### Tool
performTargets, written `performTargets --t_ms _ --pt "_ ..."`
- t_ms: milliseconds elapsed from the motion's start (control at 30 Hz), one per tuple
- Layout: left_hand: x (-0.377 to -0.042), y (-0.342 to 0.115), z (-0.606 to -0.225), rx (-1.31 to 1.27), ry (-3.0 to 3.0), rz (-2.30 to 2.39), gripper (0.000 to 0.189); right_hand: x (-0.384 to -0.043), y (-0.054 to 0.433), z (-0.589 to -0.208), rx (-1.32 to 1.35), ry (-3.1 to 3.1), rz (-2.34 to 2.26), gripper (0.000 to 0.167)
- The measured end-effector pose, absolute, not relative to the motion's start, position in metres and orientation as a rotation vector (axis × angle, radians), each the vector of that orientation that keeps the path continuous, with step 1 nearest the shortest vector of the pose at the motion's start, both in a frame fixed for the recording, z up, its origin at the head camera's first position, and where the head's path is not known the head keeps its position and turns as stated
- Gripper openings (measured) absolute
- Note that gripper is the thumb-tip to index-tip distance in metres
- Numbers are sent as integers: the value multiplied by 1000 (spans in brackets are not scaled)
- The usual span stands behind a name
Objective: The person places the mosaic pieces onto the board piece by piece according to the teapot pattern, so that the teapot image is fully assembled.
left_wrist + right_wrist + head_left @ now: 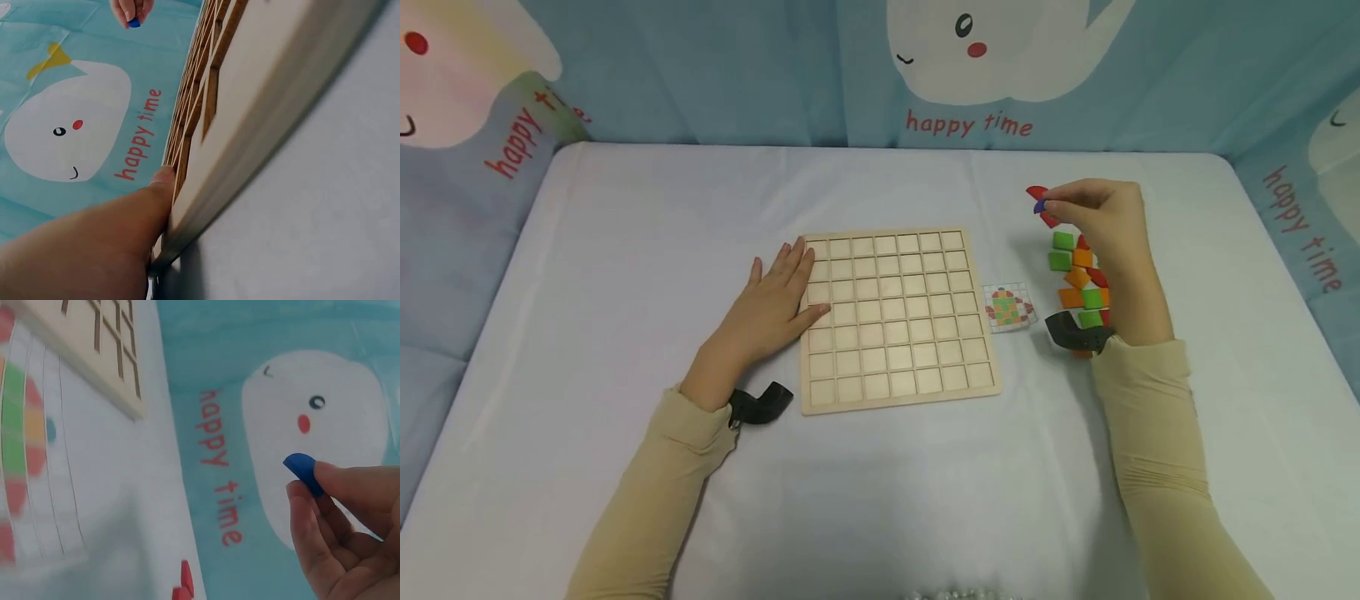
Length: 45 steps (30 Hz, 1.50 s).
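Observation:
My right hand (pixel 1108 218) pinches a small blue half-round piece (pixel 304 473) between thumb and fingers, held up above the table. Below it in the head view are red pieces (pixel 1037 192) at the far end of a group of colored pieces. My left hand (pixel 767 308) rests with fingers spread at the left edge of a wooden grid board (pixel 901 410). In the left wrist view the thumb (pixel 164 176) lies over the board's rim. The board's square cells hold no pieces.
A printed pattern card (pixel 1009 307) lies against the board's right side. Green pieces (pixel 1060 261), orange pieces (pixel 1071 297) and red ones lie in a column beside it, partly hidden by my right wrist. A blue curtain (pixel 760 75) stands behind the white table (pixel 647 208).

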State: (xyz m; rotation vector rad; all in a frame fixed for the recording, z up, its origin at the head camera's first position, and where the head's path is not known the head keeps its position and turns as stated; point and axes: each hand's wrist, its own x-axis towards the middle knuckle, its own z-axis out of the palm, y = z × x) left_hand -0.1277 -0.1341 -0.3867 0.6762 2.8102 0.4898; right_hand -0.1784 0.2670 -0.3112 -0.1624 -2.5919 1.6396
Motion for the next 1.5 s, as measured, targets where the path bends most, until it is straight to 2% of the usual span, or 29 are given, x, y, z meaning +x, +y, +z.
performTargets --t_ms 233,633,867,1167,1500 --pt "-132 -126 -390 673 2779 487 80 -179 237 -314 -60 -2494 1777 6" --pt "-131 -125 -390 670 2754 504 80 -185 177 -326 102 -2713 1735 17" --pt "-132 -123 -389 677 2763 508 80 -196 144 -337 182 -2878 1691 15" --pt "-134 -121 -387 682 2778 498 80 -210 131 -350 233 -3091 1474 13" --pt "-134 -120 -384 680 2774 500 80 -211 124 -351 301 -3179 1272 10"
